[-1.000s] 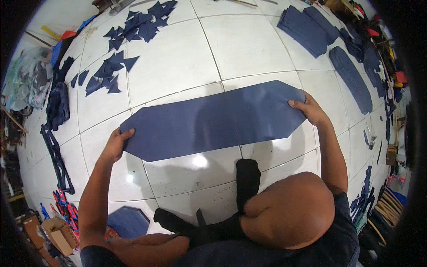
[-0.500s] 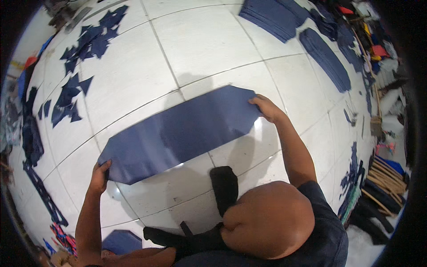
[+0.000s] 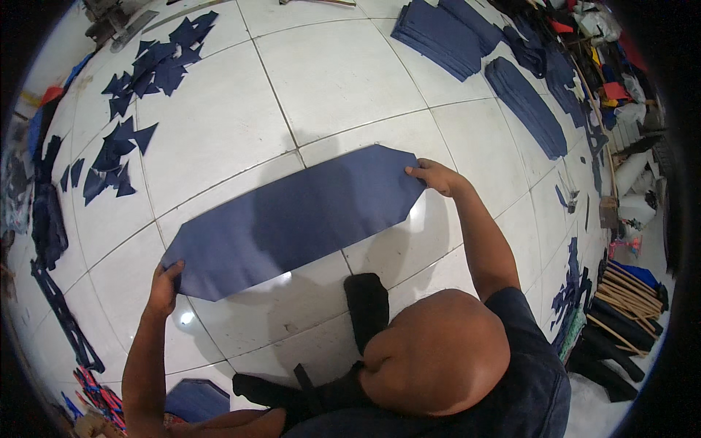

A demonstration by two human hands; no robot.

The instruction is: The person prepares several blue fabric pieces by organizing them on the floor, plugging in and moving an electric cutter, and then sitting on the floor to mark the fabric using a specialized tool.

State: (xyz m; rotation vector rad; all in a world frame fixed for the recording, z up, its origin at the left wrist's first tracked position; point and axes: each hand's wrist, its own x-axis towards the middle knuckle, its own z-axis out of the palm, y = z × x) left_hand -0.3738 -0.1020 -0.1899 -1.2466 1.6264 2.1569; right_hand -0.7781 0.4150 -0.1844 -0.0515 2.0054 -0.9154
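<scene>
A long navy-blue panel [image 3: 292, 223] with cut-off corners, which looks like fabric, stretches slantwise over the white tiled floor [image 3: 343, 69]. My left hand [image 3: 166, 286] pinches its near left end, thumb on top. At the far right end my right hand [image 3: 437, 177] grips the edge between thumb and fingers. The panel looks smooth and taut between both hands. Another navy piece with angled corners [image 3: 197, 400] lies by my left forearm, partly hidden by it.
Navy offcuts [image 3: 157, 69] are scattered at the far left. Stacks of cut navy pieces [image 3: 526, 106] lie at the far right. Wooden sticks [image 3: 628, 296] and mixed clutter line the right side. A dark strip [image 3: 66, 314] runs along the left. Something black [image 3: 367, 306] lies beside my bent knee.
The pale shiny ripples on the panel's left part have faded, and it looks smoother. Both hands keep their hold in nearly the same places. The view has shifted slightly.
</scene>
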